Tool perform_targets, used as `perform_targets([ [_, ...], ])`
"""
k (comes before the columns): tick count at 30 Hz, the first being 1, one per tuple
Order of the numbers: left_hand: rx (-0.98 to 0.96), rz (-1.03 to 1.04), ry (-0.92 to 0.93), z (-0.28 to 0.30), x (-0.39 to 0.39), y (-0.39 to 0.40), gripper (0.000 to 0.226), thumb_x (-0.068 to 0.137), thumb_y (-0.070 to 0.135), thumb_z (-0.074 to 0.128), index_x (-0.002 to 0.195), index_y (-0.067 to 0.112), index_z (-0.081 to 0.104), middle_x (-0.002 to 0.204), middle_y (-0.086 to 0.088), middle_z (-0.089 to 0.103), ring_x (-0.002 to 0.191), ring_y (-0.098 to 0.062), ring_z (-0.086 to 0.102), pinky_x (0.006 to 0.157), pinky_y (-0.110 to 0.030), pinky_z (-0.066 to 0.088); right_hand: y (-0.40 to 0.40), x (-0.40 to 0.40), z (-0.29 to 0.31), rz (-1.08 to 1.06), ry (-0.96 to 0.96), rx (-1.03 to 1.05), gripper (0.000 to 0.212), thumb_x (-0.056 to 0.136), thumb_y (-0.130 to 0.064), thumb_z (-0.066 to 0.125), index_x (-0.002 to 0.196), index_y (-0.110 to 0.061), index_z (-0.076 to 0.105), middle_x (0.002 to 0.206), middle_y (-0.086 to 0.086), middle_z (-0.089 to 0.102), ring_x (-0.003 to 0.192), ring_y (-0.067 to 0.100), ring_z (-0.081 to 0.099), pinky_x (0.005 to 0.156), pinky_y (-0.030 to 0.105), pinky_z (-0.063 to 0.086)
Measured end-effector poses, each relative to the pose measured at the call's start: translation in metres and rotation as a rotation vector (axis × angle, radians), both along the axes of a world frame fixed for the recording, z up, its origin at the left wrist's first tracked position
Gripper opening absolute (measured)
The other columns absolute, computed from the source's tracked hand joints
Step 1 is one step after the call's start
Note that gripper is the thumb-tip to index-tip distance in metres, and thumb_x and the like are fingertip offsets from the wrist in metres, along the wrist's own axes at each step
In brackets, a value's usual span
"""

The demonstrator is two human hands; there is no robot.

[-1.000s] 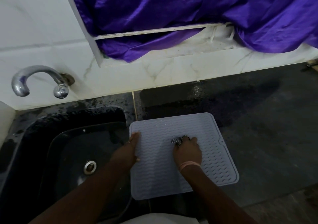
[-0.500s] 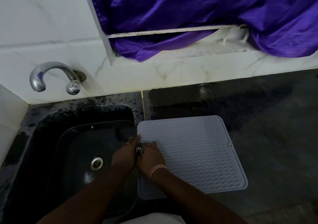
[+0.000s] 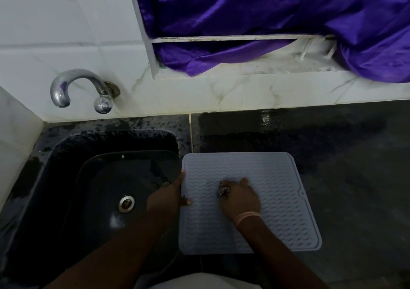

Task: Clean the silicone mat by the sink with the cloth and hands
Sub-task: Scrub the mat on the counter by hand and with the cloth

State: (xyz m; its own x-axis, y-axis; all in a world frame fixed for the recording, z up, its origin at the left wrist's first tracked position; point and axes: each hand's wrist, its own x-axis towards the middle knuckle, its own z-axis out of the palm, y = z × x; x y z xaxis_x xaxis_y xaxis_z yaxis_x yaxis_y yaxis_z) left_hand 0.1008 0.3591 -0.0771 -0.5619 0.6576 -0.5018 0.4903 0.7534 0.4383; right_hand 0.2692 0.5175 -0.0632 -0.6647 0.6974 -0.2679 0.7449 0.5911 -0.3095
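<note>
Left hand [image 3: 165, 198] gripping mat [image 3: 277, 200] edge, right hand [image 3: 240, 198] scrubbing center

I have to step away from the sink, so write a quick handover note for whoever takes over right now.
Left hand: grips the left edge of the silicone mat, thumb on top, steadying it.
Right hand: pressed on the mat's middle, closed over a small dark scrubbing wad, presumably the cloth.
Mat lies flat on the dark wet counter, its left edge at the sink.
Done: scrubbing is under way at the centre.
Left: how much is clean cannot be told; cover the rest, then rinse.
</note>
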Motion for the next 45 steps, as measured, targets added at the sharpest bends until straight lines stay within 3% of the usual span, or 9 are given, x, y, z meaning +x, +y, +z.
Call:
perform_targets([
  [6,-0.006,0.002,-0.050,0.007,0.000,-0.001,0.108,0.084,0.053,0.071,0.157,0.041,-0.008,0.151,-0.010,0.045,0.132,-0.026,0.049,0.105,-0.039,0.044,0.008,0.022,-0.010,-0.156,0.017,0.088,0.040,0.088,-0.039,0.050,0.126,-0.031,0.061,0.115,0.010,0.051,0.089,0.028,0.062,0.083,0.038,0.053],
  [10,-0.025,-0.020,-0.096,0.011,-0.002,0.000,0.112,0.084,0.054,0.070,0.156,0.038,-0.015,0.155,-0.011,0.040,0.135,-0.028,0.047,0.110,-0.045,0.041,-0.020,0.012,-0.014,-0.064,-0.032,0.134,0.049,0.092,-0.044,0.047,0.136,-0.025,0.051,0.130,0.016,0.047,0.096,0.029,0.060,0.084,0.037,0.051],
  [13,-0.072,-0.093,-0.062,0.012,-0.008,0.005,0.116,0.085,0.043,0.075,0.158,0.027,-0.014,0.154,-0.015,0.040,0.136,-0.029,0.046,0.111,-0.041,0.039,-0.031,0.002,-0.008,-0.048,-0.019,0.029,0.046,0.092,-0.041,0.048,0.136,-0.025,0.050,0.135,0.016,0.042,0.100,0.029,0.060,0.085,0.035,0.050],
  [16,-0.106,-0.135,-0.029,0.014,-0.014,0.007,0.103,0.093,0.035,0.067,0.158,0.026,-0.013,0.153,-0.015,0.042,0.131,-0.026,0.051,0.102,-0.030,0.042,-0.041,-0.014,-0.004,-0.068,0.057,-0.094,0.034,0.090,-0.036,0.050,0.119,-0.021,0.060,0.125,0.013,0.046,0.092,0.028,0.062,0.082,0.034,0.052],
  [20,-0.139,-0.181,0.056,0.016,-0.017,0.007,0.090,0.100,0.040,0.055,0.159,0.027,-0.011,0.154,-0.016,0.039,0.134,-0.029,0.049,0.107,-0.036,0.039,-0.062,-0.036,-0.005,0.014,0.108,-0.158,0.033,0.087,-0.037,0.048,0.110,-0.018,0.062,0.119,0.013,0.053,0.095,0.027,0.060,0.085,0.031,0.050],
  [26,-0.127,-0.162,0.092,0.010,-0.009,0.003,0.084,0.102,0.031,0.048,0.158,0.029,-0.014,0.150,-0.018,0.045,0.129,-0.031,0.052,0.109,-0.043,0.041,-0.087,-0.059,-0.002,0.139,0.105,-0.179,0.031,0.091,-0.033,0.047,0.115,-0.020,0.061,0.119,0.012,0.052,0.094,0.025,0.060,0.084,0.034,0.051],
  [34,-0.264,-0.179,0.269,0.023,0.000,0.010,0.077,0.103,0.034,0.043,0.158,0.034,-0.012,0.140,-0.012,0.056,0.118,-0.028,0.060,0.094,-0.041,0.048,-0.069,-0.051,-0.004,0.288,0.069,-0.118,0.033,0.089,-0.036,0.050,0.120,-0.027,0.058,0.117,0.009,0.051,0.090,0.027,0.059,0.081,0.038,0.053],
  [39,-0.417,-0.132,0.271,0.031,0.008,0.023,0.082,0.100,0.038,0.045,0.153,0.042,-0.018,0.134,-0.008,0.061,0.113,-0.028,0.062,0.093,-0.046,0.051,-0.049,-0.031,0.001,0.234,-0.024,0.051,0.034,0.094,-0.040,0.045,0.121,-0.024,0.056,0.120,0.012,0.048,0.093,0.030,0.058,0.079,0.040,0.050],
  [45,-0.417,-0.143,0.290,0.032,0.007,0.027,0.082,0.100,0.033,0.045,0.155,0.039,-0.014,0.133,-0.006,0.061,0.110,-0.026,0.063,0.084,-0.043,0.051,0.010,0.024,0.008,-0.006,-0.020,0.087,0.039,0.085,-0.039,0.043,0.118,-0.034,0.062,0.114,0.010,0.052,0.090,0.029,0.060,0.080,0.037,0.051],
])
